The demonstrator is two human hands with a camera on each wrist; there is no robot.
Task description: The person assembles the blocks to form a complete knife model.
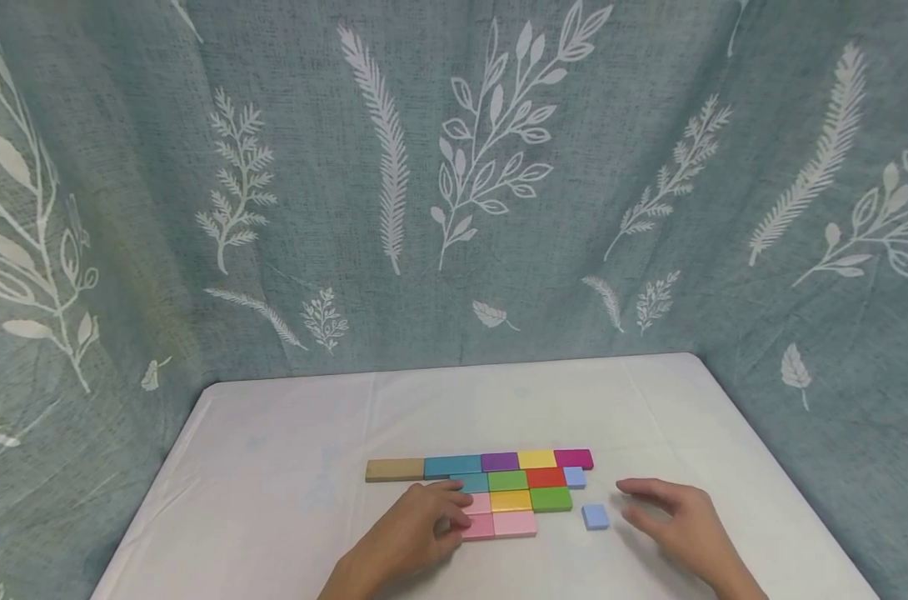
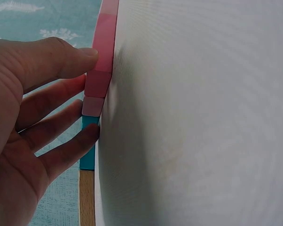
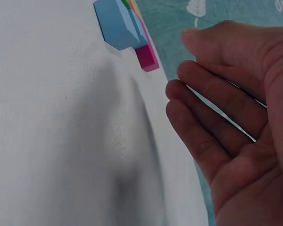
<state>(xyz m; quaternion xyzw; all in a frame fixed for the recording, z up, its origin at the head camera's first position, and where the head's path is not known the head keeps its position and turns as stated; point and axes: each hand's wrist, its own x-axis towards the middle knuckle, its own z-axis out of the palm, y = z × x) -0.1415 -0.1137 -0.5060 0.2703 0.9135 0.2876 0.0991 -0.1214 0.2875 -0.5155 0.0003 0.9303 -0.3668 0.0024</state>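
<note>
Flat coloured blocks lie in stepped rows on the white cloth. My left hand (image 1: 418, 527) is at the left ends of the nearer rows. Its thumb touches a dark pink block (image 2: 103, 44) in the left wrist view, and the other fingers spread along the pink and teal block (image 2: 88, 157) ends. My right hand (image 1: 682, 521) hovers to the right with fingers loosely bent and holds nothing. Beside it lies a single light blue block (image 1: 595, 517), apart from the rows. Another small light blue block (image 1: 575, 477) ends the second row, after a red block (image 1: 546, 477).
The farthest row runs from a wooden block (image 1: 396, 470) through teal, purple and yellow to a magenta block (image 1: 574, 459). Green block (image 1: 551, 499) and light pink block (image 1: 515, 523) end the two nearest rows. A patterned grey-green curtain (image 1: 296, 208) surrounds the table (image 1: 289, 433).
</note>
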